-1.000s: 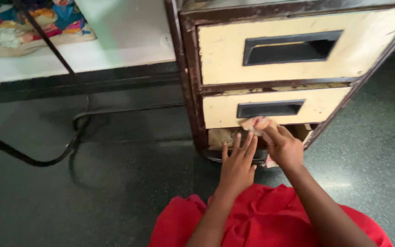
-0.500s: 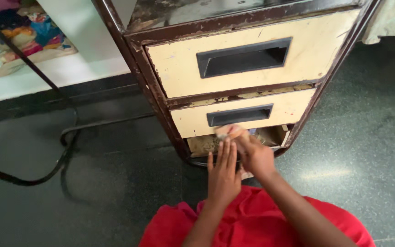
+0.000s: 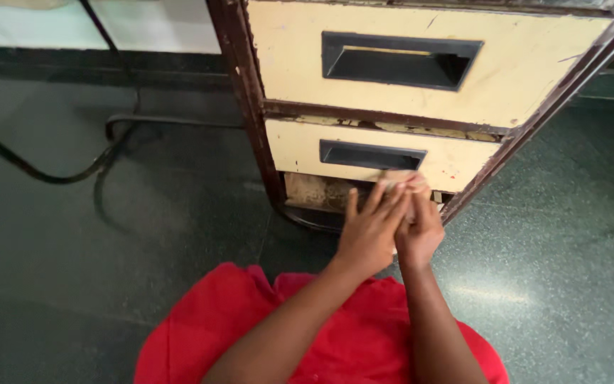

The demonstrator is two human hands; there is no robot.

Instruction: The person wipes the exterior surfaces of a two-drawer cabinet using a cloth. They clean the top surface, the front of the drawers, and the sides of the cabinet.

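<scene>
A dark, bent metal tube frame (image 3: 51, 167) is seen at the far left, standing on a dark green speckled polished stone floor (image 3: 108, 235). Right of it stands a worn metal drawer cabinet with a rusty brown frame (image 3: 246, 92). Two cream-painted drawer fronts are set in it, each with a recessed black rectangular handle: the large upper drawer (image 3: 406, 64) and the shallower lower drawer (image 3: 364, 153). Below the lower drawer an open, dusty gap (image 3: 318, 192) is seen.

In front of that gap both hands are raised, pressed side by side. The left hand (image 3: 371, 231) is spread flat, fingers extended upward. The right hand (image 3: 421, 227) is closed around a small crumpled pinkish-tan cloth or paper wad (image 3: 396, 178), held against the lower edge of the lower drawer; whether the left fingertips also touch the wad cannot be told.

The wad is judged to be light, soft and easily crushed, not slippery; it is best pinched at its bunched middle.

A red fabric garment (image 3: 335, 334) is seen at the near edge, over the person's lap. At the far left a pale wall base (image 3: 158, 28) is glimpsed.
</scene>
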